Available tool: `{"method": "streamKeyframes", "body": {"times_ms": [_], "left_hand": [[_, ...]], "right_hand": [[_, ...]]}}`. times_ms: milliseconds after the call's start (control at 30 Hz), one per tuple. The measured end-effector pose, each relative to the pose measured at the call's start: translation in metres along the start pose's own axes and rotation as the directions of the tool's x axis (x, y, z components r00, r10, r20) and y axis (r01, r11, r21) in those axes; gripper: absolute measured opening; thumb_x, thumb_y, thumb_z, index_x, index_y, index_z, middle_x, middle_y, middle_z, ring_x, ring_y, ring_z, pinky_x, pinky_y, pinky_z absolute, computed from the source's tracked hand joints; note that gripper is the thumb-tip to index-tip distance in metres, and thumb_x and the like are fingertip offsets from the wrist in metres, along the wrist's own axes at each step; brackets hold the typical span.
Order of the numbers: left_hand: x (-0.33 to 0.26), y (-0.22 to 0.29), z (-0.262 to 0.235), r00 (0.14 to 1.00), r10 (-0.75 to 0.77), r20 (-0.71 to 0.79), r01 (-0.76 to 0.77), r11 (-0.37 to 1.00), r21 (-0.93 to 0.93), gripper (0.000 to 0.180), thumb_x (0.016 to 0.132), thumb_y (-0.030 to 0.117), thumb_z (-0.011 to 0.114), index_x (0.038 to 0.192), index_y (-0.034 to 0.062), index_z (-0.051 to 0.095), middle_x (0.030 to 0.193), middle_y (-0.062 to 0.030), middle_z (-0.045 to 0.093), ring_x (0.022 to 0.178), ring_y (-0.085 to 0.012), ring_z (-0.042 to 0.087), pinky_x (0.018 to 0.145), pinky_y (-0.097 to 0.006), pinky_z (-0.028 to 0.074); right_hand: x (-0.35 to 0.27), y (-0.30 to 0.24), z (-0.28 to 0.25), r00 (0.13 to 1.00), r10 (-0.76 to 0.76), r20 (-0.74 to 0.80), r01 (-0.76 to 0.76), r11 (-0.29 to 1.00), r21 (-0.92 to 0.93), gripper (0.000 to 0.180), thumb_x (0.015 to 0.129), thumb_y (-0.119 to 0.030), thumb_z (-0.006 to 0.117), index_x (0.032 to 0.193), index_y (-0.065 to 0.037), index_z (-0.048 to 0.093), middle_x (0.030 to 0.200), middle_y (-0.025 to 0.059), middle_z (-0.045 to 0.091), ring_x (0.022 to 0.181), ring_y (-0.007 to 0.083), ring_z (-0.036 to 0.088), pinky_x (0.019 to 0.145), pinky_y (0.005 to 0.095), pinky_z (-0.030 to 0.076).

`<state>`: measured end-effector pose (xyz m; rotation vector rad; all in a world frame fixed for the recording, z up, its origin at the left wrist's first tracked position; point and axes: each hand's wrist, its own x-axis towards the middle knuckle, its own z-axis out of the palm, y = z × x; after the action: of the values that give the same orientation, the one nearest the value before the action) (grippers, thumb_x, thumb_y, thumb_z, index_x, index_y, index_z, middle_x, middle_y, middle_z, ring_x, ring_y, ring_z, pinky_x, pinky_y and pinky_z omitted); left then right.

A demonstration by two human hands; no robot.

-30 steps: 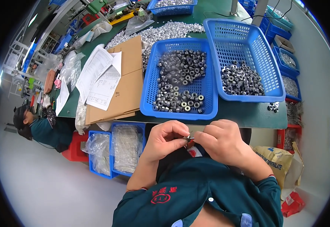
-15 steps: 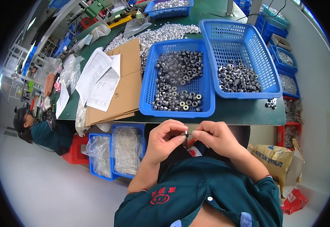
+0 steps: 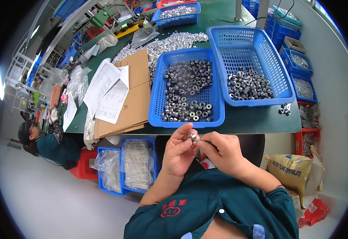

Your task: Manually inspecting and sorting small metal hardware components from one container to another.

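Between the thumb and fingers of my left hand (image 3: pixel 176 155) is a small round metal collar (image 3: pixel 192 136) with its end turned up. My right hand (image 3: pixel 225 153) pinches a thin metal rod (image 3: pixel 198 140), its tip at the collar; whether it sits inside the hole cannot be made out. Both hands are in front of the table's near edge, above my lap. Just beyond them stands a blue basket (image 3: pixel 153 113) with many dark and silver collars. To its right, a second blue basket (image 3: pixel 279 69) holds a heap of similar collars.
Cardboard sheets (image 3: pixel 140 93) with papers (image 3: pixel 116 101) lie left of the baskets. Behind is a pile of shiny small parts (image 3: pixel 170 44). Loose collars (image 3: pixel 284 109) sit near the right table edge. Bagged blue crates (image 3: pixel 138 163) stand below left; a co-worker (image 3: pixel 56 147) is further left.
My left hand has rolled so the collar's end faces up, and its fingers have risen. My right hand has turned with the rod, now more curled. The view has shifted slightly.
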<state>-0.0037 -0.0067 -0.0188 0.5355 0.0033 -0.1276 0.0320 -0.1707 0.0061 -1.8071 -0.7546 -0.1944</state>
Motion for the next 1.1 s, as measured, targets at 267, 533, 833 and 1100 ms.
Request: {"method": "streamKeyframes", "body": {"times_ms": [267,533,833,1100], "left_hand": [[0.002,-0.009,0.01,0.973,0.228,-0.036,-0.213,0.946,0.246,0.031,0.087,-0.005,0.059,0.118,-0.0015,0.06,0.1,-0.0089,0.065,0.091,-0.0151,0.063,0.081,-0.027,0.052],[0.021,-0.008,0.03,0.95,0.283,0.134,-0.306,0.75,0.586,0.025,0.083,-0.01,0.062,0.107,-0.0025,0.064,0.106,-0.0068,0.061,0.09,-0.0119,0.062,0.081,-0.024,0.05],[0.109,-0.03,0.099,0.95,-0.192,0.245,-0.107,0.538,0.836,0.03,0.082,-0.006,0.064,0.112,-0.0001,0.064,0.096,-0.0034,0.064,0.09,-0.0103,0.062,0.083,-0.024,0.05],[0.226,-0.089,0.11,0.907,-0.3,0.296,-0.094,0.541,0.836,0.03,0.079,0.0,0.064,0.109,0.0013,0.064,0.094,-0.0047,0.065,0.083,-0.0118,0.059,0.075,-0.027,0.051]], "right_hand": [[-0.001,-0.009,0.0,0.993,-0.09,-0.076,0.079,0.986,-0.145,0.007,0.086,-0.006,0.065,0.085,0.0,0.06,0.065,0.0096,0.061,0.054,0.0215,0.063,0.049,0.0305,0.047],[0.001,-0.006,-0.034,0.692,0.484,0.535,-0.664,0.136,0.735,0.022,0.098,-0.025,0.05,0.092,-0.005,0.055,0.052,-0.0017,0.041,0.04,0.0056,0.032,0.039,0.0217,0.025],[-0.028,0.021,-0.078,0.782,0.62,0.06,-0.384,0.404,0.83,0.022,0.101,-0.023,0.043,0.091,-0.007,0.053,0.052,0.0003,0.042,0.04,0.0071,0.031,0.04,0.0225,0.025],[-0.079,0.064,-0.096,0.685,0.712,-0.152,-0.327,0.488,0.809,0.018,0.097,-0.02,0.052,0.087,-0.005,0.056,0.056,-0.0015,0.045,0.045,0.0054,0.035,0.041,0.0208,0.024]]}}
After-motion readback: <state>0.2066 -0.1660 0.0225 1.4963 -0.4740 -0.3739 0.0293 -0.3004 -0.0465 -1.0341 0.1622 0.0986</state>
